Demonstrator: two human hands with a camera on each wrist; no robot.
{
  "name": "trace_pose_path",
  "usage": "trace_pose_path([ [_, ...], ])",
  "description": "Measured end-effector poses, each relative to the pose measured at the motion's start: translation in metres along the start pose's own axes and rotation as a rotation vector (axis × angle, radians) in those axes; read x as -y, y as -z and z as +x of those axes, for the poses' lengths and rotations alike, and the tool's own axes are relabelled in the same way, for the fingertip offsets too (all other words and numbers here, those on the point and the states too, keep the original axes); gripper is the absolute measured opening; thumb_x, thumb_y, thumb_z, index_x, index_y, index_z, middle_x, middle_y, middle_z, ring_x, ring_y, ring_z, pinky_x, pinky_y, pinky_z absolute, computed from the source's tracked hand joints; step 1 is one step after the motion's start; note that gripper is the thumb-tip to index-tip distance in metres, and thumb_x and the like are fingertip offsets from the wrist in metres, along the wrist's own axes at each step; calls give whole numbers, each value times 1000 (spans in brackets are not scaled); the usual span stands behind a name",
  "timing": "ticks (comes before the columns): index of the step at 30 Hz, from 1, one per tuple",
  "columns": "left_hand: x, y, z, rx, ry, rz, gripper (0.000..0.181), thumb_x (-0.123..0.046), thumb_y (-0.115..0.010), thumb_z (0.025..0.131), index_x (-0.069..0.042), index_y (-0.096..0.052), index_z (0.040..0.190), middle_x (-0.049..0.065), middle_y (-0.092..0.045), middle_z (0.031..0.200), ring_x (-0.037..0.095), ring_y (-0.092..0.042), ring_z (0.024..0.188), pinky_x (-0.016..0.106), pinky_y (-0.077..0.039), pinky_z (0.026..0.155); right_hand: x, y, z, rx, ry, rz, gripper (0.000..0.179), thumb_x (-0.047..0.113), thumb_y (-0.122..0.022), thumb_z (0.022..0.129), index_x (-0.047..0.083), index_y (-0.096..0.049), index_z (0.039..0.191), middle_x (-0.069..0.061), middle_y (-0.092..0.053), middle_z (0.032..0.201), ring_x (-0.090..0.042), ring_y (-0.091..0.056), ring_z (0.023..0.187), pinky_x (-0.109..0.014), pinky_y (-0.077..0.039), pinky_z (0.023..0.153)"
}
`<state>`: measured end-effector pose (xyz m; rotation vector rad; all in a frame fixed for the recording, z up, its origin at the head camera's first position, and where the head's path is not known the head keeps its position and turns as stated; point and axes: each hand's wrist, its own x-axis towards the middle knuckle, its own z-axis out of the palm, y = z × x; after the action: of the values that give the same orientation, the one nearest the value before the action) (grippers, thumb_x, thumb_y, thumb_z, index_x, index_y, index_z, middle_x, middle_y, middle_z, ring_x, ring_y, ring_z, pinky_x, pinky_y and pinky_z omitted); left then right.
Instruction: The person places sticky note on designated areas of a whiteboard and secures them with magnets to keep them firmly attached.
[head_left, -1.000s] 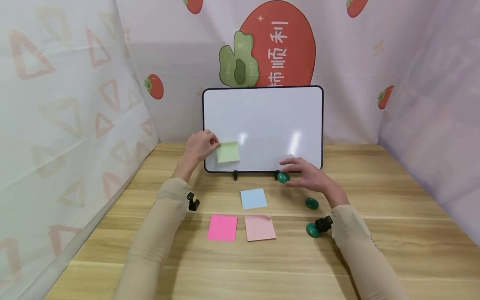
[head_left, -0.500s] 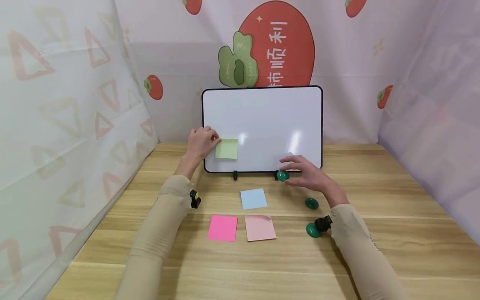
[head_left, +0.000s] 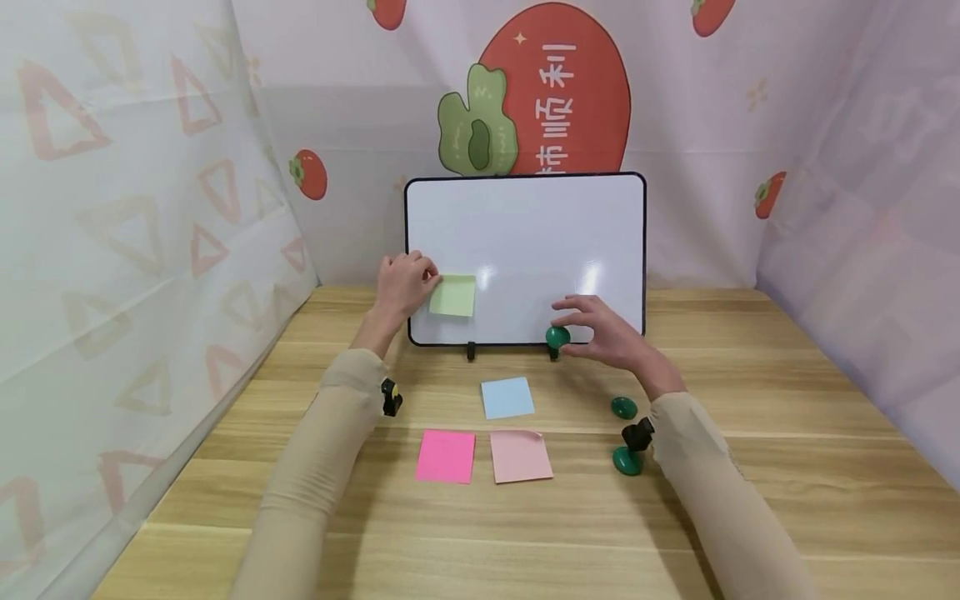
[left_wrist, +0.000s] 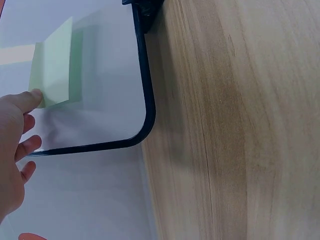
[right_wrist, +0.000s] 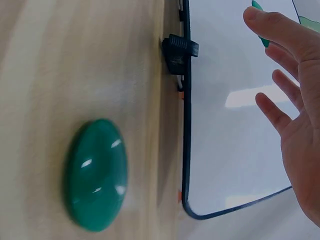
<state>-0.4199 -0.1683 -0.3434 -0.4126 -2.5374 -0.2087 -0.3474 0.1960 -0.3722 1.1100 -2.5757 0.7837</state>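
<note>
My left hand (head_left: 405, 283) pinches the upper left corner of a light green sticky note (head_left: 453, 296) at the lower left of a whiteboard (head_left: 525, 225). In the left wrist view the note's (left_wrist: 55, 65) free part stands off the board and casts a shadow on it. My right hand (head_left: 603, 332) holds a green oval magnet (head_left: 557, 337) between thumb and fingers, in front of the board's lower right part. The right wrist view shows only a sliver of that magnet (right_wrist: 265, 42) behind the thumb; the other fingers are spread.
Blue (head_left: 507, 397), hot pink (head_left: 446, 456) and pale pink (head_left: 521, 456) sticky notes lie on the wooden table (head_left: 480, 542). Two more green magnets (head_left: 624, 407) lie near my right wrist. Black feet (head_left: 471, 351) support the board. Printed cloth (head_left: 360, 108) hangs behind.
My right hand has lifted the green magnet up and slightly left. The left hand has risen a little with the light green note, which now sits slightly higher against the board.
</note>
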Motion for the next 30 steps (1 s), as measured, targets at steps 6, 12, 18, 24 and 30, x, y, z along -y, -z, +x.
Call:
trace_pose_path([
  [6, 0, -2, -3, 11, 6, -5, 21, -32, -67, 95, -12, -73, 95, 4, -63, 86, 23, -57, 82, 42, -41, 81, 6, -1, 22, -91, 71, -69, 41, 10, -82, 80, 3, -70, 119, -16, -52, 142, -37, -38, 139, -57, -41, 108],
  [12, 0, -6, -5, -38, 10, -31, 20, -31, -67, 95, -11, -73, 94, 4, -65, 85, 24, -58, 81, 43, -42, 81, 10, -9, 42, -186, 134, -150, 40, 13, -83, 80, 5, -71, 117, -13, -52, 144, -34, -37, 141, -54, -39, 110],
  [18, 1, -9, -5, -52, 15, -37, 20, -30, -67, 95, -11, -73, 92, 5, -64, 84, 24, -57, 81, 43, -41, 81, 17, -18, 60, -255, 166, -215, 40, 14, -83, 80, 5, -71, 117, -13, -53, 143, -34, -39, 141, -56, -34, 113],
  [24, 1, -10, -3, -35, 10, -37, 20, -31, -66, 95, -11, -73, 93, 4, -65, 86, 23, -57, 83, 41, -41, 81, 27, -25, 80, -286, 188, -272, 41, 16, -83, 80, 5, -71, 117, -13, -56, 141, -33, -41, 140, -55, -36, 111],
  [30, 1, -9, -3, -26, 20, -46, 20, -30, -66, 95, -11, -73, 94, 5, -66, 87, 23, -57, 83, 41, -41, 82, 40, -34, 104, -306, 221, -324, 41, 19, -83, 81, 4, -70, 117, -13, -58, 138, -33, -44, 138, -52, -40, 108],
])
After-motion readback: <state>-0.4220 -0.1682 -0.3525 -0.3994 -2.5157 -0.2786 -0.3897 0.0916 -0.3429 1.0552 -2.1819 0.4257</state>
